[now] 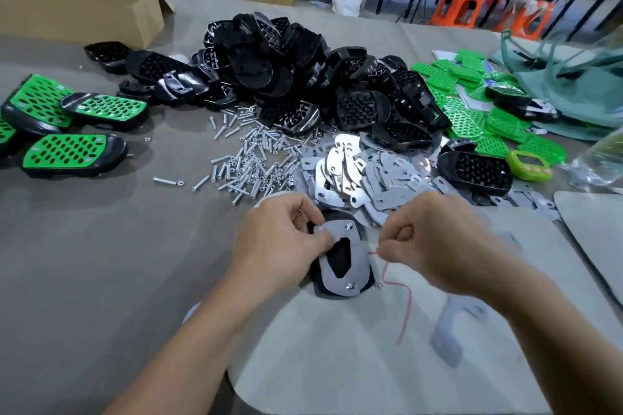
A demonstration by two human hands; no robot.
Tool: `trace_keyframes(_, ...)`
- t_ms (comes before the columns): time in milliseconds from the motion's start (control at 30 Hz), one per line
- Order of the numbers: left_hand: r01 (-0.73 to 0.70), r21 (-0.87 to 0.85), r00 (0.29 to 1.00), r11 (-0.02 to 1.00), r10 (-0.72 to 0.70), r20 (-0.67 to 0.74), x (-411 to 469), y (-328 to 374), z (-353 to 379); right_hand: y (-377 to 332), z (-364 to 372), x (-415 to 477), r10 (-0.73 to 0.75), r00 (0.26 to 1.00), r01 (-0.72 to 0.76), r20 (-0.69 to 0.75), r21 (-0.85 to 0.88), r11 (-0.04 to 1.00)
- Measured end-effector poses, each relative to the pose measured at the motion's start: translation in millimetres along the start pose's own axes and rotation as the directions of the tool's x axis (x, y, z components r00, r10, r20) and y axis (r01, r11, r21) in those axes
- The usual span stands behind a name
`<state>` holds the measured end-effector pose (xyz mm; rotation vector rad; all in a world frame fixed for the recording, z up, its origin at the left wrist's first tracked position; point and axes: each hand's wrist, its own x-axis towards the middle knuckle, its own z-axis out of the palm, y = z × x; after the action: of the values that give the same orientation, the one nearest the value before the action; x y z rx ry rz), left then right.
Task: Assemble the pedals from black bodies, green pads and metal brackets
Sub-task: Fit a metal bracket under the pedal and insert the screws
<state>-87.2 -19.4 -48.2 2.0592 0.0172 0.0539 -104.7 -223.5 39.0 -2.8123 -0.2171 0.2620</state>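
A pale sheet (337, 364) covers the near edge of the table (101, 263), and both forearms reach over it. A heap of black bodies (286, 77) fills the middle toward the far edge, green pads (472, 125) spread toward the right edge, finished pedals (72, 153) sit at the left edge, and loose metal brackets (354, 172) lie just beyond the hands beside a scatter of bolts (249, 158). The pedal in work lies underside up on the sheet. The left hand (283, 246) grips its black body (318, 283), fingers curled at the edge and thumb pressing the bracket (359, 253) flat at one far corner. The right hand (435, 242) hovers just right of the bracket, fingers curled into a tight pinch; whether it holds a nut or the red thread (409, 307) trailing from it, I cannot tell. Bolt ends show through two bracket holes. The step looks like nutting them: keep the thumb down so the plate stays seated, start each nut square, and snug them evenly. A loose nut (378, 285) lies at the bracket's near right corner.
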Motion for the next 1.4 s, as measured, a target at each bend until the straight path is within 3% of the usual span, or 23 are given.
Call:
trace_keyframes(67, -0.024, 0.011, 1.0, 1.0, 0.024, 0.003, -1.6, 0.0, -1.2, 7.9, 14.0, -12.4, 0.033, 0.999, -0.033, 0.012, -0.043, 0.999)
trace_keyframes(200, -0.03, 0.023, 1.0, 0.999, 0.03, 0.004, -3.8, 2.0, -1.0, 10.6, 28.7, -23.1, 0.012, 0.989, -0.023, -0.145, -0.075, 0.997)
trace_keyframes(533, -0.06, -0.028, 0.998, 0.998, 0.06, -0.005, -1.5, -3.9, 2.6, 16.3, 42.1, -38.0, -0.025, 0.98, -0.001, -0.195, -0.133, 0.991)
trace_keyframes(667, -0.047, -0.038, 0.999, 0.998, 0.047, 0.013, -0.3, -5.6, 2.0, 15.8, 39.1, -32.6, 0.014, 0.973, -0.004, -0.23, 0.043, 0.999)
trace_keyframes(800, -0.039, -0.042, 0.999, 0.998, 0.04, 0.023, 1.1, -5.7, 1.6, 4.5, 29.5, -13.5, 0.04, 0.933, 0.054, -0.356, 0.25, 0.967)
trace_keyframes(933, 0.012, -0.065, 0.999, 0.998, -0.009, 0.05, 3.8, -4.2, 0.4, -6.2, 29.6, 9.1, 0.033, 0.948, 0.085, -0.316, 0.353, 0.932)
trace_keyframes(1233, 0.034, -0.075, 0.998, 0.997, -0.03, 0.057, 4.6, -0.4, -0.6, -8.2, 30.6, 22.3, -0.051, 0.972, 0.112, -0.229, 0.259, 0.959)
trace_keyframes(1400, 0.03, -0.07, 0.998, 0.997, -0.025, 0.063, 5.8, 0.7, -0.9, -20.5, 23.0, 19.4, -0.113, 0.98, 0.123, -0.166, 0.052, 0.991)
